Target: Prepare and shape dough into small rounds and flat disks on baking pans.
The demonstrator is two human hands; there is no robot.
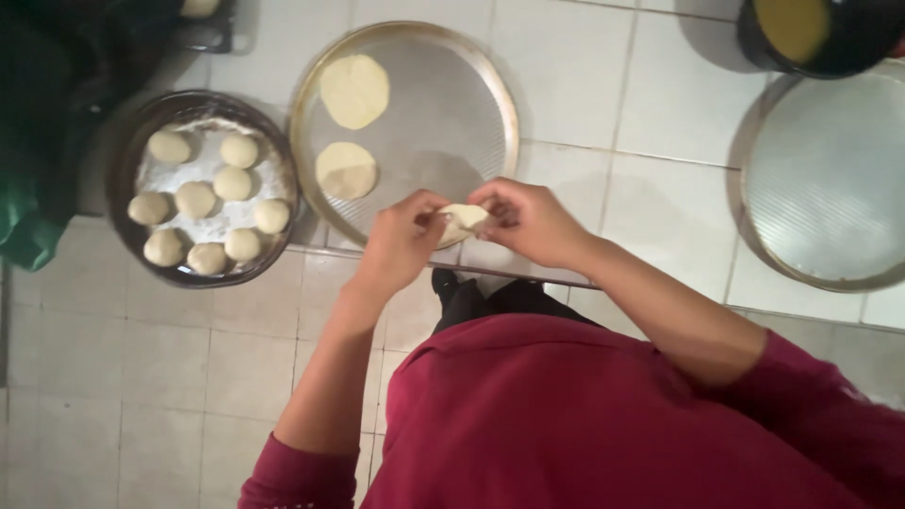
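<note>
Dough piece pinched right between your two hands, just over the near rim of the round tray.

Your left hand (pixel 401 236) and right hand (pixel 528 219) both close their fingertips on the small dough piece (pixel 465 221), its long axis running hand to hand. The round tray (pixel 490 85) with two flattened discs (pixel 347 170) lies just beyond your knuckles; the bowl of dough balls (pixel 127 151) sits off past your left hand, nearer that one.

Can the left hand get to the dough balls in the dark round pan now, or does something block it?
Probably yes, once freed. The left hand pinches a dough piece together with the right hand. The dough balls lie uncovered in the dark pan on its side, nothing between.
</note>
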